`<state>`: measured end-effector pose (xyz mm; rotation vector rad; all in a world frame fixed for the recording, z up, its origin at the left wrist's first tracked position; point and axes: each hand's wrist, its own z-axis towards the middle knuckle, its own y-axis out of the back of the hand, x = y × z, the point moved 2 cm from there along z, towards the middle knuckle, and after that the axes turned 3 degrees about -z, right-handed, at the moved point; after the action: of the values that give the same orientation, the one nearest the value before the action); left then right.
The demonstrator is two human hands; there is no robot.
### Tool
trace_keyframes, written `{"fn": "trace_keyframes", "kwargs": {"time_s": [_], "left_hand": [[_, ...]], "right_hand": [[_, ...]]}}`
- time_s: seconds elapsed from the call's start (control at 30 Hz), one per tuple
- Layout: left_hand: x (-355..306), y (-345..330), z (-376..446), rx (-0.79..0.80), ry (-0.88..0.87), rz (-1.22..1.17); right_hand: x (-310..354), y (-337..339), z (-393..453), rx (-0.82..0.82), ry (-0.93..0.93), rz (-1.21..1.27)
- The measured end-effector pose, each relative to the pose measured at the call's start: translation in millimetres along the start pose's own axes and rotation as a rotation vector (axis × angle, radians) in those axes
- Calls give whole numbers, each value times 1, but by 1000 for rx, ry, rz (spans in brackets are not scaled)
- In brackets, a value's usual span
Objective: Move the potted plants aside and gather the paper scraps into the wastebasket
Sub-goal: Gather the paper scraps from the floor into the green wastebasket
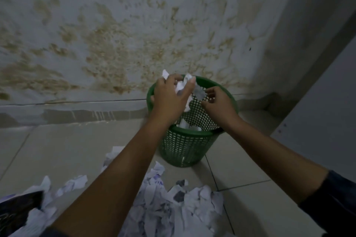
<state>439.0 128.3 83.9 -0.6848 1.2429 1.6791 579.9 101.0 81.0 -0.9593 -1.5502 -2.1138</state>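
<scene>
A green mesh wastebasket (185,148) stands on the tiled floor near the stained wall. My left hand (169,98) is over its rim and grips a bunch of white paper scraps (183,84). My right hand (219,106) hovers over the basket's right side with fingers curled; it is unclear whether they pinch a scrap (199,92) just beyond them. More scraps lie inside the basket (185,124). A large pile of torn paper (173,206) covers the floor in front of me. No potted plants are in view.
Loose scraps (75,183) lie on the floor at the left beside a dark object (17,209) at the lower left edge. A pale panel (323,121) stands at the right. The stained wall (134,44) rises right behind the basket.
</scene>
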Motion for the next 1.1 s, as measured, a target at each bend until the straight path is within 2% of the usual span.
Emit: {"fn": "trace_keyframes", "kwargs": {"time_s": [0.1, 0.17, 0.27, 0.43, 0.63, 0.73, 0.9, 0.97, 1.1], "left_hand": [[6, -7, -4, 136, 16, 89], [7, -5, -11, 169, 17, 145], [-1, 13, -20, 94, -55, 111], [27, 61, -30, -85, -120, 41], [111, 108, -58, -74, 100, 167], [150, 120, -75, -4, 242, 274], [209, 121, -116, 425, 444, 522], [226, 116, -131, 490, 434, 537], [247, 104, -149, 580, 336, 607]], "right_hand": [[-1, 6, -2, 3, 37, -49], [1, 5, -4, 22, 25, -66], [15, -1, -14, 18, 94, -31], [64, -27, -45, 84, 419, -3], [96, -81, -80, 239, 663, -52], [85, -120, -90, 368, 646, -107], [35, -186, -88, 668, 456, -342], [18, -206, -80, 724, 351, -413], [-1, -235, -60, 689, 241, -472]]}}
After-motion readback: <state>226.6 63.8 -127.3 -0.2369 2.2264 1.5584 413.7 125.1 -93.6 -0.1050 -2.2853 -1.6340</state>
